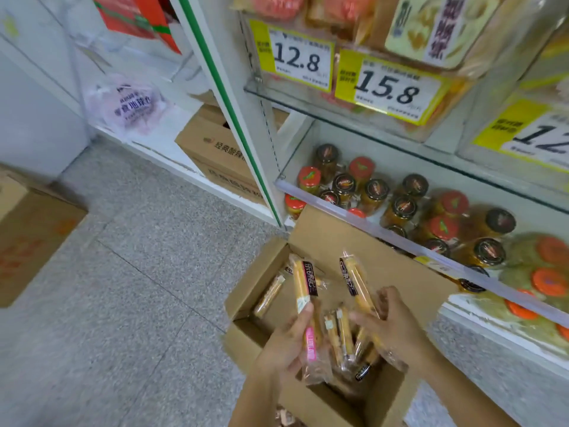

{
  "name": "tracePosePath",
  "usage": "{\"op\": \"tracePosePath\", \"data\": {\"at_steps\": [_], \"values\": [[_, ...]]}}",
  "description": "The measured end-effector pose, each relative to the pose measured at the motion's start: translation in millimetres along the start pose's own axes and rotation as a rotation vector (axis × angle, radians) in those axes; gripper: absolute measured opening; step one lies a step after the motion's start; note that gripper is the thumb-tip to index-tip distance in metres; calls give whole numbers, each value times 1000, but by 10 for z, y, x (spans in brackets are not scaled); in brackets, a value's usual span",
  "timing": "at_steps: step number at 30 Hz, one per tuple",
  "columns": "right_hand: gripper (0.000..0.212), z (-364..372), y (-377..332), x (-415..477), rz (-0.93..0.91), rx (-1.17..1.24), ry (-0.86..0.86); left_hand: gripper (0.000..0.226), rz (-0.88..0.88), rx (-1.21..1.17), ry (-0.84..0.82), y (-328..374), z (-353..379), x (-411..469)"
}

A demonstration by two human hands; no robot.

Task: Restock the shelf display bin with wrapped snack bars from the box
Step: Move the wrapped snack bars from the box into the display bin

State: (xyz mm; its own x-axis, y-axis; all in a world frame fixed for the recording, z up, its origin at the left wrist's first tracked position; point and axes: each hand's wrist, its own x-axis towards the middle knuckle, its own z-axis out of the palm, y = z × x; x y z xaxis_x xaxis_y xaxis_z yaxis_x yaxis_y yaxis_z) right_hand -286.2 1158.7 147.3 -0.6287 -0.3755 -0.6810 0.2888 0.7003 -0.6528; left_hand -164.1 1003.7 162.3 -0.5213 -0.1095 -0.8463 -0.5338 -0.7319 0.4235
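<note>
Two hands over the open cardboard box (pixel 246 291), lower centre of frame. Left hand (pixel 283 346) grips a wrapped snack bar (pixel 303 285) upright; right hand (pixel 397 328) closes round a second bar (pixel 354 278). Step looks like gathering stock; next, a lift toward the shelves (pixel 385 235). Target bin not identifiable; box's near end cut off.

I log the box (pixel 326 238) as plain brown corrugated cardboard, matt and rough at the cut edges. The snack bars (pixel 304 285) are wrapped in clear glossy plastic film, crinkled, with a printed black band. The jars (pixel 403 208) read as clear glass. Their lids (pixel 309 176) are glossy, some black, some red. The shelf rail (pixel 385 232) is smooth transparent plastic. The price tags (pixel 300 61) are yellow-and-white paper with a slight sheen. The floor (pixel 138 257) is grey speckled stone-look tile, smooth. The carton (pixel 212 149) is matt printed cardboard. The bag (pixel 129 103) is thin translucent plastic.
</note>
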Motion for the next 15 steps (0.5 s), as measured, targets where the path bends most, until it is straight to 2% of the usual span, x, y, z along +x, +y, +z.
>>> {"op": "tracePosePath", "data": {"at_steps": [3,6,9,12,13,15], "values": [[26,-198,-464,-384,-91,154,-4,51,112,-16,-39,271,83,-358],[8,-391,-907,-780,-141,281,-8,32,226,23,-75,524,230,-753],[15,-569,-1305,-1196,-225,299,17,23,293,4,-159,812,374,-1166],[11,-708,-1622,-1608,-294,365,-49,46,326,27,-214,1073,499,-1498],[12,-740,-1706,-1726,-316,381,-69,47,340,49,-224,1151,554,-1610],[17,-808,-1863,-1928,-359,415,-91,28,361,80,-220,1300,685,-1848]]}}
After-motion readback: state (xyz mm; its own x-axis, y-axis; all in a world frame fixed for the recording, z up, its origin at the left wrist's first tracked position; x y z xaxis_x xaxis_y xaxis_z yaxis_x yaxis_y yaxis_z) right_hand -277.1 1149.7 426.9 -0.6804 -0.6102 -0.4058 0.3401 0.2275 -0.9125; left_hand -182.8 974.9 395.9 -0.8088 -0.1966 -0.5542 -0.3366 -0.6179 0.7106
